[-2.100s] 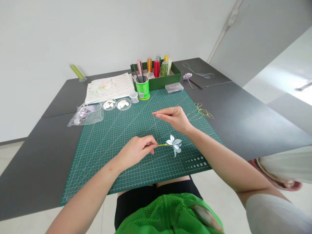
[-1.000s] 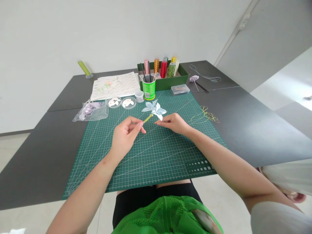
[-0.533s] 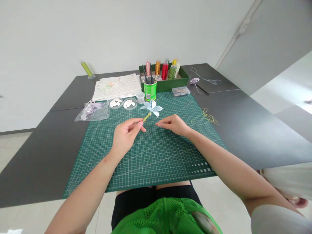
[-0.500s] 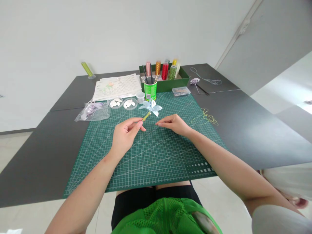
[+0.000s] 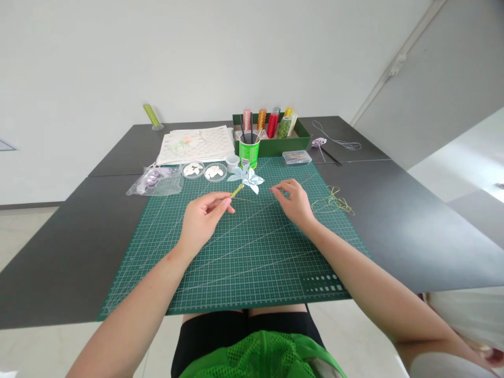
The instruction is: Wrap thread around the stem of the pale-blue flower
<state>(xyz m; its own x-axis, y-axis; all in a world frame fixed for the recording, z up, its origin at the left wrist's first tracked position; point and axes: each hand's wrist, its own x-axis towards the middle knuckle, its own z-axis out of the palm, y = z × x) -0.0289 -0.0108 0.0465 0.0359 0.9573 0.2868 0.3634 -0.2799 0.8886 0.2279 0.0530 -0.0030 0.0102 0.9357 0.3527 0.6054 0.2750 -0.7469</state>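
At the centre of the frame, a pale blue flower (image 5: 247,178) tilts toward the upper right on a green stem (image 5: 237,190), its lower end clamped between the thumb and fingers of a person's left hand (image 5: 202,216). Just right of centre, the right hand (image 5: 294,203) is poised over a green cutting mat (image 5: 252,257), apart from the petals, thumb and forefinger curled close together; whether they pinch anything is too fine to tell. Tangled yellow-green thread (image 5: 337,201) lies right of that hand, across the mat's edge. At upper centre, a bright green cup (image 5: 254,153) holding sticks stands before a dark green box (image 5: 288,148) of colourful spools (image 5: 272,126). Two clear dishes (image 5: 223,171) of white pieces sit left of the flower, beside a plastic bag (image 5: 172,185).
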